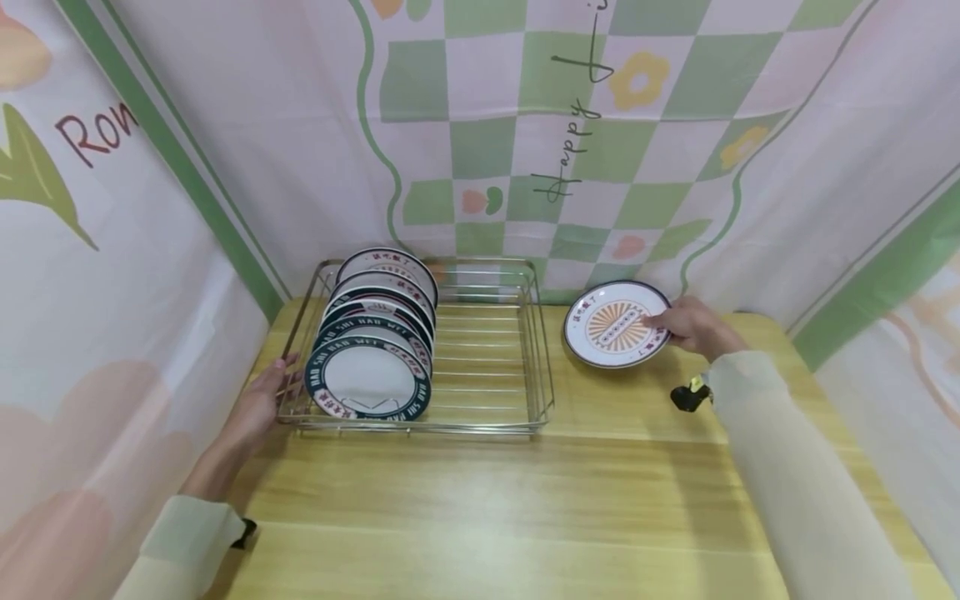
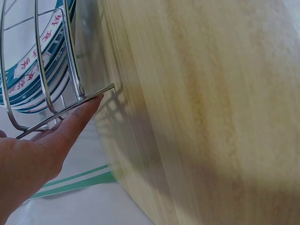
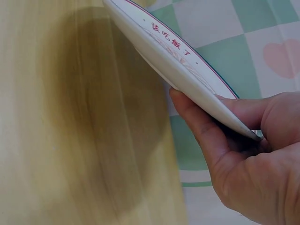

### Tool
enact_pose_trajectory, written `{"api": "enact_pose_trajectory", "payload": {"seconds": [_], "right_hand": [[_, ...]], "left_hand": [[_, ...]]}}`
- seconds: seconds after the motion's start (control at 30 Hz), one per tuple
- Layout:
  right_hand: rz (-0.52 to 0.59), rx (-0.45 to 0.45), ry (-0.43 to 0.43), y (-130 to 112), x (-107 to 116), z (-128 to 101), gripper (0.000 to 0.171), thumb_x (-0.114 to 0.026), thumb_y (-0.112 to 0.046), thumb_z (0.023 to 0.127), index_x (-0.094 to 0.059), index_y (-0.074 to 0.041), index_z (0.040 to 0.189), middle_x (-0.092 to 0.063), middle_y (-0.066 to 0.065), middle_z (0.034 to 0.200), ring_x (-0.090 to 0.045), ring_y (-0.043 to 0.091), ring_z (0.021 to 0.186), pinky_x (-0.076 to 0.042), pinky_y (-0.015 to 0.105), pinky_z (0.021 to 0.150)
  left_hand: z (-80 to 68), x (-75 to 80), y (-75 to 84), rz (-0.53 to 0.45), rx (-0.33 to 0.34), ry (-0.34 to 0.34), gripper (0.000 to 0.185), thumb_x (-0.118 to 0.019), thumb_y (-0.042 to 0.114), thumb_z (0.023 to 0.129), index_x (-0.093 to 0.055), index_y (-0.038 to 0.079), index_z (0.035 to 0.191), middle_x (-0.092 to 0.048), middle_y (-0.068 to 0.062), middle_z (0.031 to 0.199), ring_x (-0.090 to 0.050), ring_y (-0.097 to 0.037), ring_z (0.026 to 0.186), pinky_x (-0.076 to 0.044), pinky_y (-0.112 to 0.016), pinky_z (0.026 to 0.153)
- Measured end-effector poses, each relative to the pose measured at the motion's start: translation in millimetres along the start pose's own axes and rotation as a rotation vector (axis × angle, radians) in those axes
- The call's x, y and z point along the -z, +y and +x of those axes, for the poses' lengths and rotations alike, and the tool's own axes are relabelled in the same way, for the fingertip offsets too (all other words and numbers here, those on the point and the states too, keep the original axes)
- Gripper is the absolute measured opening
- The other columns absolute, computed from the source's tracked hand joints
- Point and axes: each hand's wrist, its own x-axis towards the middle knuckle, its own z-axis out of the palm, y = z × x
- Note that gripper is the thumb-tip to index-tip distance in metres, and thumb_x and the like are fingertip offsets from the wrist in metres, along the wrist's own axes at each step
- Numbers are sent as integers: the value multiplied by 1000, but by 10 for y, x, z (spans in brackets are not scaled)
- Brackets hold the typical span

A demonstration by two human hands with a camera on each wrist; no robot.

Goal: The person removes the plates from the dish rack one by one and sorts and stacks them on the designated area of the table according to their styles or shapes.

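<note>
On the right, my right hand (image 1: 697,325) pinches a white plate (image 1: 611,325) by its right rim, thumb on the upper face and fingers beneath. The plate has a dark rim line, red lettering and an orange sunburst. In the right wrist view the plate (image 3: 183,70) is tilted above the table, casting a broad shadow. My left hand (image 1: 258,400) grips the left side of a wire dish rack (image 1: 480,427), its fingers at the lower wire (image 2: 70,107). Several plates (image 1: 371,379) stand on edge in the rack's left part, the front ones dark-green rimmed.
The rack and hands are over a light wooden table (image 1: 480,508). Behind it hangs a printed cloth (image 1: 487,142) with green and white checks, close to the rack's back and the held plate. More cloth (image 1: 112,292) hangs along the left side.
</note>
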Motion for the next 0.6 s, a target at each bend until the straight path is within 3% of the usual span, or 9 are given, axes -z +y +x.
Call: {"api": "enact_pose_trajectory", "payload": {"seconds": [0.4,0.6], "right_hand": [[60,-8,16,130,-142,134,19,-62,1,104,-52,12,116,-67,-2,78,-67,7,70,-63,20,71],[27,-24,50,145,-238,167,38,-64,-3,104,-47,18,131,-67,-2,82,-67,7,73,-63,21,72]], "left_hand": [[-4,-8,-5,-14,0,14,72,-11,54,114,-9,9,171,-20,-33,170,-27,-55,153,-25,-67,125],[-6,-8,-8,-25,8,19,73,-11,55,114,-9,9,171,-20,-32,170,-26,-54,154,-24,-66,126]]}}
